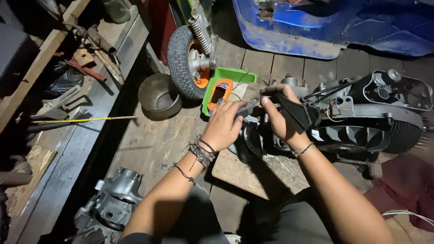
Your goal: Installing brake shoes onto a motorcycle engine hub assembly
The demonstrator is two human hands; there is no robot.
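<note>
We see engine block (357,131) on wood board (257,174), floor centre-right. Left hand (224,126) fingers curled shut on grey rag (247,108); right hand (280,117) fingers closed on black cover (296,113). Advice: brace cover firmly, wipe w/ short strokes. Green tray (233,74) far-left, metal bowl (158,95) beyond.

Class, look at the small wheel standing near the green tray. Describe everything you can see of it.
The wheel stands upright on the wooden plank floor, just left of the green tray. Its black tyre has a blocky tread; the hub looks like grey metal with an orange part behind it. A coiled spring shock rises from the hub. A round metal bowl sits by its lower left.
</note>
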